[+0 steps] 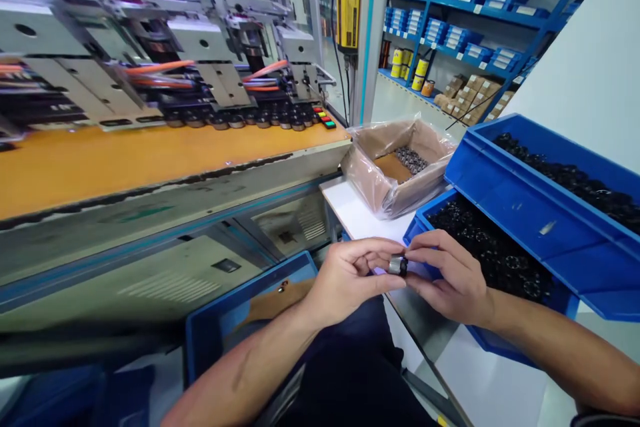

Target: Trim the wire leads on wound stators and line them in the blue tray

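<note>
A small silver and black cylindrical part (pixel 398 265) is held between my two hands, above my lap. My left hand (pixel 353 273) grips its silver side between thumb and fingers. From the right, my right hand (pixel 447 275) pinches the black end with its thumb and fingertips. Just beyond my right hand is a lower blue bin (pixel 425 210) of black parts, with another blue bin (pixel 530 213) of black parts tilted over it.
A plastic-lined cardboard box (pixel 385 190) with small metal parts stands on the white table (pixel 350 207). A machine (pixel 200 33) spans the left, above an orange worktop (pixel 165 163). Another blue bin (pixel 193 340) sits low at left. Shelves (pixel 450 0) stand behind.
</note>
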A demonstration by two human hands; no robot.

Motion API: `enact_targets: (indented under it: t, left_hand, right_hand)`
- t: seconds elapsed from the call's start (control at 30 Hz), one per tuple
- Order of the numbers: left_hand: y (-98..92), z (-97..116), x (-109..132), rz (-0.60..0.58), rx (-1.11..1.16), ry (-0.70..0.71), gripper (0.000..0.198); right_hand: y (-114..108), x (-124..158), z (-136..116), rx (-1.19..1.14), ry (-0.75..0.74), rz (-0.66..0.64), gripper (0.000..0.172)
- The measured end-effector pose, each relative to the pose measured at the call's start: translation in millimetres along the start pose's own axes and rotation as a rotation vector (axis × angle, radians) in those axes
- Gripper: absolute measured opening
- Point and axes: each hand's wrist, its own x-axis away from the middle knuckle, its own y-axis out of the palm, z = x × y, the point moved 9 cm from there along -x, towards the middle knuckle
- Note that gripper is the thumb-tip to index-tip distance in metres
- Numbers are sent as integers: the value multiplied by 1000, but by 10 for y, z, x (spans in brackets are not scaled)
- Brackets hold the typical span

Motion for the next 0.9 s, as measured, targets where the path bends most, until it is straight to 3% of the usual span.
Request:
enact_targets:
  t: [0.13,0.4,0.9]
  left_hand:
    - [39,-14,27,-12,68,-52,36]
    - [19,49,43,-4,40,20,43]
    - [63,1,50,-20,19,26,40]
  right_hand:
    - [19,9,12,-29,0,-6,20]
    - [35,45,52,-19,-13,-31,23]
    - [-27,91,8,19,-74,19,20]
